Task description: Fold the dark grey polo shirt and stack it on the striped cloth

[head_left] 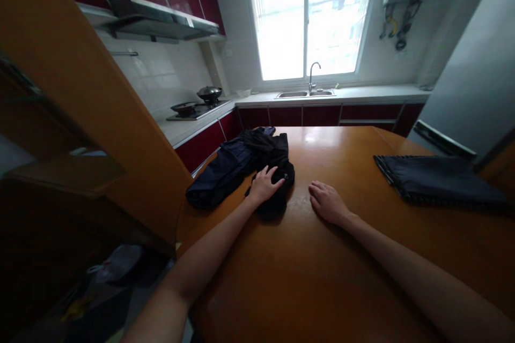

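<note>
My left hand [266, 184] lies on a crumpled black garment [277, 204], its fingers spread over the cloth. Behind and to the left, a dark navy garment [225, 169] is bunched up against the black one. My right hand [325, 201] rests palm down on the wooden table [306, 262], right of the black garment and apart from it, with its fingers stretched out and nothing held. Far to the right lies a folded dark cloth [438, 179] with a striped-looking edge.
A wooden cabinet [132, 134] stands close along the table's left side. Beyond the table are a stove with a pan [184, 109] and a lidded wok [209, 93], a sink [293, 94] under the window, and a fridge [462, 80] at right. Bags [124, 262] sit on the lower-left floor.
</note>
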Available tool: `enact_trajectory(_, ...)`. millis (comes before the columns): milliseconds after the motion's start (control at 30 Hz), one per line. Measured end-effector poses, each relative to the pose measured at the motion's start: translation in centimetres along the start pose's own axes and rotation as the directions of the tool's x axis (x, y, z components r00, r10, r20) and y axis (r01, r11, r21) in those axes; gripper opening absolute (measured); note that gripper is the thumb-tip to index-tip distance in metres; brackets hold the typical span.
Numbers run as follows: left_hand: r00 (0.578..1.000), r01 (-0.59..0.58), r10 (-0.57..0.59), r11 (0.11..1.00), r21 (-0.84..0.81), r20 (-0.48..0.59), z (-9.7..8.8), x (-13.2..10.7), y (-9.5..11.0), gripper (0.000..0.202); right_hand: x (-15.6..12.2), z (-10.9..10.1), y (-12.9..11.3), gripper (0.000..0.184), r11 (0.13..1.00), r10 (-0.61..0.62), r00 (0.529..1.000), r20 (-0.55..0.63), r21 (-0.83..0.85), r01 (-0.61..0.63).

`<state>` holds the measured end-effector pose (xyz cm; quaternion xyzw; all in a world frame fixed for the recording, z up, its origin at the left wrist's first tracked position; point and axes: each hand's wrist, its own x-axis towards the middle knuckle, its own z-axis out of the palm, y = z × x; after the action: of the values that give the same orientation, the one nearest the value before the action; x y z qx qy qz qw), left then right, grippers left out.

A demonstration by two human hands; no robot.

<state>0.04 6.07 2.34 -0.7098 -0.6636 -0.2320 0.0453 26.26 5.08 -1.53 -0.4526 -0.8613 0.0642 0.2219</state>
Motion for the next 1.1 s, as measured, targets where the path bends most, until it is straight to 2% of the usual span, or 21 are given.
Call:
enact_trajectory(100, 0.998, 0.038, -0.037, 0.999, -0.021, 0.058, 0.8, 0.4, -0.7, 0.061, 0.0, -0.1, -0.1, 0.039, 1.0, 0.002, 1.0, 0.005, -0.012, -0.001)
enact_trajectory(233, 0.996, -0.081, 0.085, 0.992, -0.101, 0.041, 0.8, 0.4, -0.5, 0.041, 0.1, -0.1, -0.3, 0.04, 1.0, 0.015, 1.0, 0.006, -0.019, -0.015)
enact_trajectory(333, 0.987, -0.158, 0.163, 0.966, -0.206, 0.008, 0.8, 0.0, 0.4, 0.036, 0.1, -0.2, -0.5, 0.04, 1.0, 0.018, 1.0, 0.004, -0.015, -0.018)
enact_trajectory(433, 0.965, -0.244, 0.261, 0.906, -0.346, 0.0, 1.0, -0.9, 2.0, 0.032, 0.1, -0.1, -0.5, 0.043, 0.999, 0.041, 0.999, -0.027, 0.022, -0.041)
enact_trajectory(600, 0.876, -0.397, 0.481, 0.74, -0.543, 0.016, 1.3, -2.3, 4.6, 0.027, 0.2, 0.0, 0.2, 0.053, 0.978, 0.084, 0.989, -0.124, 0.201, -0.058)
enact_trajectory(800, 0.866, -0.399, 0.5, 0.664, -0.632, -0.022, 1.2, -2.5, 4.8, 0.021, 0.2, -0.4, 0.9, 0.031, 0.958, 0.09, 0.984, -0.152, 0.283, -0.044)
enact_trajectory(900, 0.898, -0.367, 0.436, 0.667, -0.649, -0.06, 0.7, -1.8, 4.3, 0.015, 0.1, -0.7, 0.7, 0.031, 0.962, 0.108, 0.982, -0.154, 0.265, -0.065)
enact_trajectory(1000, 0.963, -0.267, 0.184, 0.732, -0.627, -0.195, -0.4, -0.2, 2.6, 0.017, 0.2, -0.8, 0.7, 0.033, 0.959, 0.152, 0.971, -0.184, 0.264, -0.1)
enact_trajectory(1033, 0.963, -0.223, 0.071, 0.748, -0.625, -0.259, -0.7, 0.5, 1.7, 0.018, 0.2, -0.9, 0.7, 0.032, 0.956, 0.171, 0.965, -0.2, 0.272, -0.113)
enact_trajectory(1100, 0.92, -0.134, -0.148, 0.752, -0.646, -0.363, -1.3, 1.9, -0.4, 0.018, 0.4, -0.9, 0.9, 0.03, 0.943, 0.222, 0.944, -0.242, 0.298, -0.145)
